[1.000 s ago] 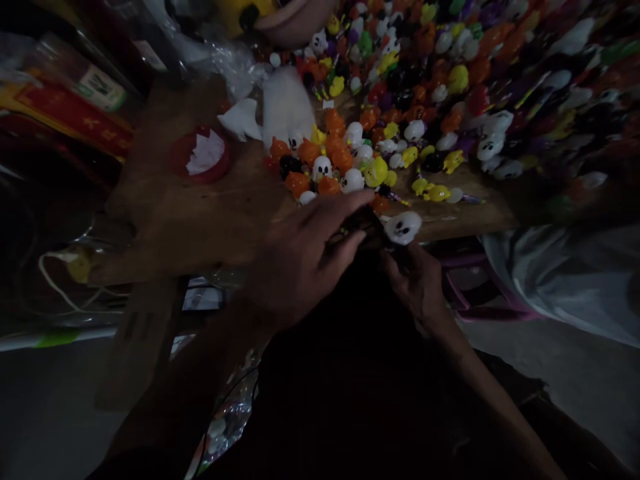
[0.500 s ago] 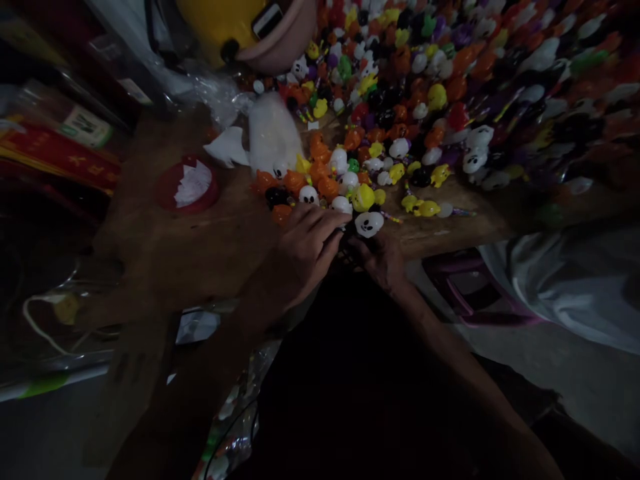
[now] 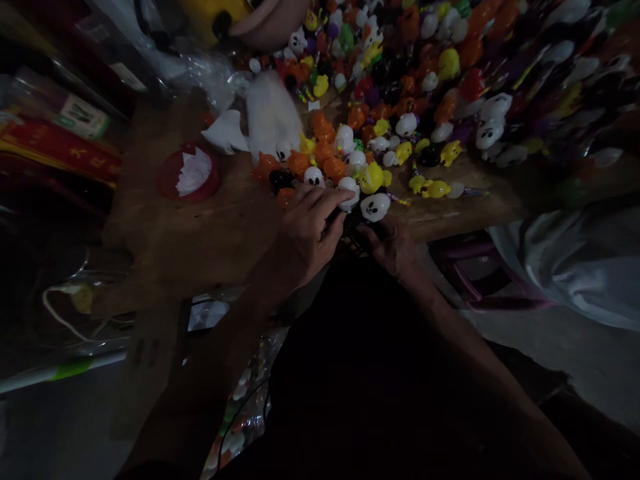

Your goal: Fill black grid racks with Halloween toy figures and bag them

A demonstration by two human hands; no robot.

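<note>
My left hand reaches over the table's front edge, palm down, with curved fingers. Its index fingertip touches a round white toy head; what lies under the fingers and thumb is hidden. Close by on the right, my right hand has its thumb and fingers bent together just below a white toy head with a black panda-like face. Whatever this hand grips is in shadow. A dark grid-like piece shows between the hands. Around them lie a yellow toy head, a white skull-faced one and orange ones.
A large heap of coloured plastic toys covers the table's back and right. To the left are a red dish with white paper slips and a clear bag. A purple stool stands at right beside a person's pale clothing.
The camera view has shifted, so the table and toys sit a little higher in the picture. Both hands stay at nearly the same spot among the toys, with only slight finger movement.
</note>
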